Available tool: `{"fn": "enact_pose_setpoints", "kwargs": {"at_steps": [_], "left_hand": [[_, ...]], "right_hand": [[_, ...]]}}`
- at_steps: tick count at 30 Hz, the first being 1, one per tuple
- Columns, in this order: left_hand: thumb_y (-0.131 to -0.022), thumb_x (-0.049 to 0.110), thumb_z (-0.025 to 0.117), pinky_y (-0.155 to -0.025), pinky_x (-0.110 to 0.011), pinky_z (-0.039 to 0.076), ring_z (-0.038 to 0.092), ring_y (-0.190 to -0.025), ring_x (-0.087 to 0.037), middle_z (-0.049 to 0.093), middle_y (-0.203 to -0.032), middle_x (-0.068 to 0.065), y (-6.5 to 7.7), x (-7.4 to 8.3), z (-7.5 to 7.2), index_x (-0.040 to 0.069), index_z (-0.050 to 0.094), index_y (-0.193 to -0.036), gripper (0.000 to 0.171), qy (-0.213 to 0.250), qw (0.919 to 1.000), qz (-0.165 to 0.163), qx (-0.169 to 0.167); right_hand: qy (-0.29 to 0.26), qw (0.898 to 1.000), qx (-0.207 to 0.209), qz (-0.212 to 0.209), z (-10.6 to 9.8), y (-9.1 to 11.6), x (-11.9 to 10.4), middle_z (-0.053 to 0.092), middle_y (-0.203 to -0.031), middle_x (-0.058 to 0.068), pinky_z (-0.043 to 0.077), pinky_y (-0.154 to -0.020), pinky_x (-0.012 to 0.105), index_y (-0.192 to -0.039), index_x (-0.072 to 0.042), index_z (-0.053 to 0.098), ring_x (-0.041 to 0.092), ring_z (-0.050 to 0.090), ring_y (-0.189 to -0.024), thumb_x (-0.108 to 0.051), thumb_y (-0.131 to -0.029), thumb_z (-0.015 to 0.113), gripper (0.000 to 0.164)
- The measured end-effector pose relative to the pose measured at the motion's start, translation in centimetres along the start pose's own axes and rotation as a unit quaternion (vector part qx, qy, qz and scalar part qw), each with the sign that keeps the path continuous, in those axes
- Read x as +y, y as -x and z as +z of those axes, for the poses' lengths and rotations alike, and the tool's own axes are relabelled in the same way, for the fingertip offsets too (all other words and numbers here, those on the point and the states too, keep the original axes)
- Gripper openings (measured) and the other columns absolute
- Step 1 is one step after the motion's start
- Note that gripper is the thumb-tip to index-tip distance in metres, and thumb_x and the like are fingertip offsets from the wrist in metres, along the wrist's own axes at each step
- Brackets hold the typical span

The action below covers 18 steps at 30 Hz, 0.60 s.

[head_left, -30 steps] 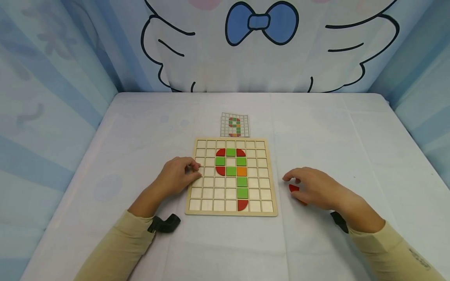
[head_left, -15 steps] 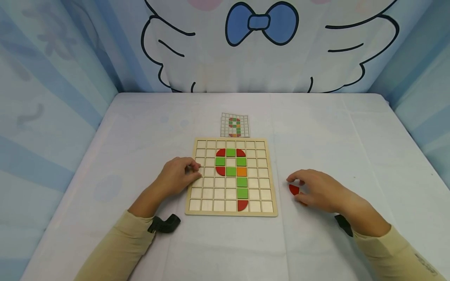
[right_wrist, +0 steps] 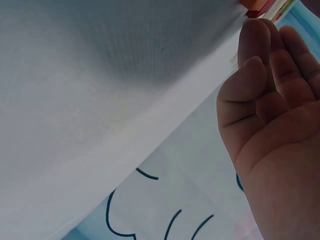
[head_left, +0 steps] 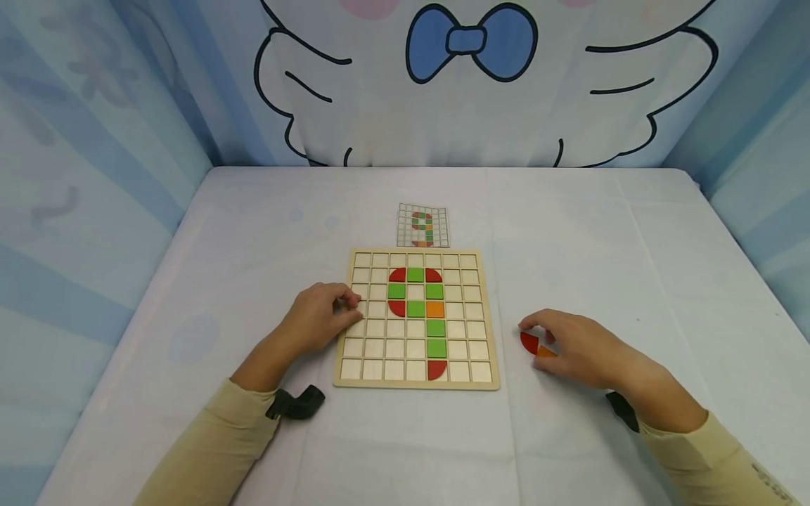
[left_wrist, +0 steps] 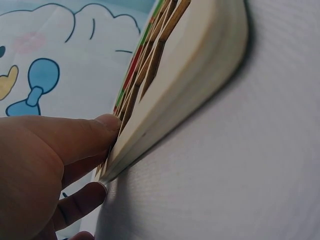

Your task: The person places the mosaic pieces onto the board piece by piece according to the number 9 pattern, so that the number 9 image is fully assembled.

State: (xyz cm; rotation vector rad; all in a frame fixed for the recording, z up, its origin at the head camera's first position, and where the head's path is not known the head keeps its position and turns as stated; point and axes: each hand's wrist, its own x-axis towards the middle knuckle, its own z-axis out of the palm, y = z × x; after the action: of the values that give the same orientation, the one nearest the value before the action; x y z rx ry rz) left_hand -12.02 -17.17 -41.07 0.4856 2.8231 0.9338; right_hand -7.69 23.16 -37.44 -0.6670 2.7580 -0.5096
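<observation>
A square wooden grid board (head_left: 418,384) lies on the white table, with green squares, an orange square and red quarter-circle pieces set in some cells. My left hand (head_left: 319,318) holds its left edge; in the left wrist view the fingers (left_wrist: 82,135) meet the board's rim from its face and side. To the right of the board, a red quarter-circle piece (head_left: 529,342) and an orange piece (head_left: 546,351) lie together on the cloth. My right hand (head_left: 579,348) hovers over them, thumb and forefinger apart. In the right wrist view its fingers (right_wrist: 254,42) are loosely bent close by the pieces.
Touching the board's far edge is a small pattern card (head_left: 423,225) printed with a coloured grid figure. A white cloth covers the table (head_left: 633,232). Patterned curtains (head_left: 82,211) hang at the back and both sides.
My right hand has drawn back slightly to the right and toward me, uncovering more of the red and orange pieces. The left hand and board have stayed still.
</observation>
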Motion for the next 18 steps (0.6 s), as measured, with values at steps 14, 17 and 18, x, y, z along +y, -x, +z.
{"fn": "enact_pose_setpoints", "kwargs": {"at_steps": [14, 17, 18], "left_hand": [[-0.093, 0.021, 0.073, -0.084, -0.043, 0.043, 0.057, -0.098, -0.025, 0.07, -0.112, -0.002, 0.02, 0.06, -0.04, 0.012, 0.064, -0.091, 0.013, 0.0, 1.0, -0.007, -0.002], [-0.093, 0.021, 0.073, -0.085, -0.044, 0.043, 0.057, -0.099, -0.025, 0.07, -0.112, -0.002, 0.04, 0.05, -0.07, 0.012, 0.064, -0.091, 0.012, 0.001, 1.0, -0.005, -0.003], [-0.094, 0.021, 0.073, -0.085, -0.044, 0.044, 0.057, -0.099, -0.025, 0.07, -0.112, -0.002, 0.05, 0.06, -0.08, 0.012, 0.064, -0.091, 0.012, 0.001, 1.0, -0.004, -0.004]], "right_hand": [[-0.02, 1.0, 0.013, -0.004, 0.24, -0.39, 0.07, 0.056, -0.088, -0.008, 0.047, -0.072, 0.032, -0.118, -0.009, 0.065, 0.011, 0.052, -0.079, -0.009, -0.083, 0.076, 0.037], [-0.025, 1.0, 0.013, 0.002, 0.3, -0.68, -0.02, 0.057, -0.088, -0.007, 0.047, -0.072, 0.033, -0.118, -0.009, 0.065, 0.012, 0.052, -0.079, -0.01, -0.084, 0.076, 0.036], [-0.027, 1.0, 0.013, 0.006, 0.33, -0.78, -0.06, 0.057, -0.089, -0.006, 0.047, -0.073, 0.034, -0.118, -0.008, 0.065, 0.012, 0.053, -0.08, -0.01, -0.084, 0.076, 0.036]]}}
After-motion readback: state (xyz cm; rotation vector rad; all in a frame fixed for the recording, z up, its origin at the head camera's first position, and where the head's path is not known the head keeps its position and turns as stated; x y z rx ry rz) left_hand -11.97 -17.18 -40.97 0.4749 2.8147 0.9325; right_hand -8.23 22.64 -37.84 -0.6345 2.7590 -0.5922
